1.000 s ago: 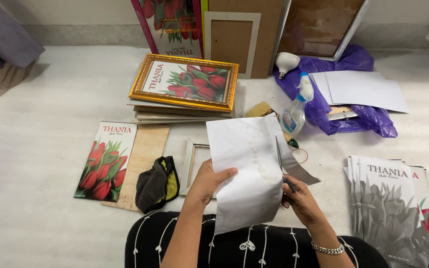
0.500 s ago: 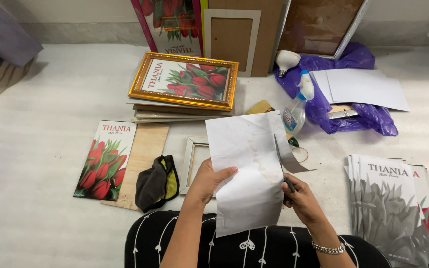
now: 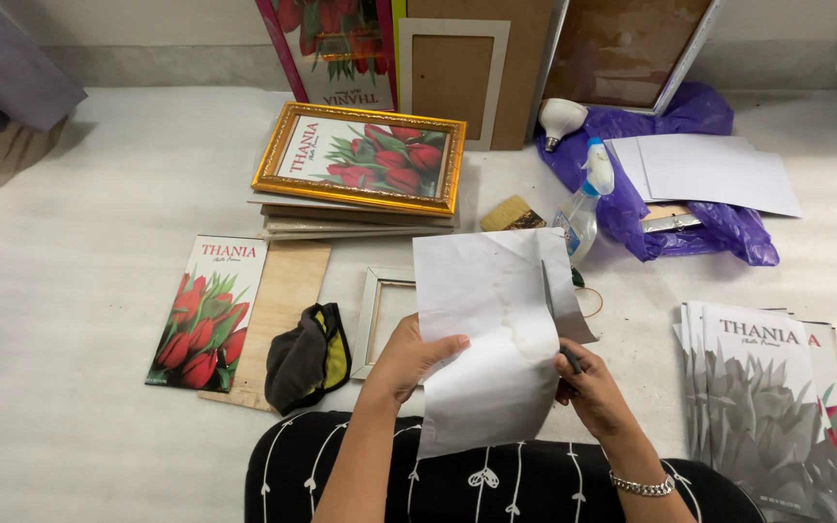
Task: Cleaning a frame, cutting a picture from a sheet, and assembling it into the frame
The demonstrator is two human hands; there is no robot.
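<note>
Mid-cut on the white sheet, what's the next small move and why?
Probably run the blade a little farther up the sheet. The left hand grips the white sheet by its left edge, and the right hand holds a thin blade that points up along the sheet's right part, where a narrow strip looks partly parted. The strip's top still seems joined.

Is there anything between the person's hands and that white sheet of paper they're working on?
Nothing visible. The left hand grips the white sheet by its left edge, and the right hand meets its right edge, holding a dark tool.
</note>
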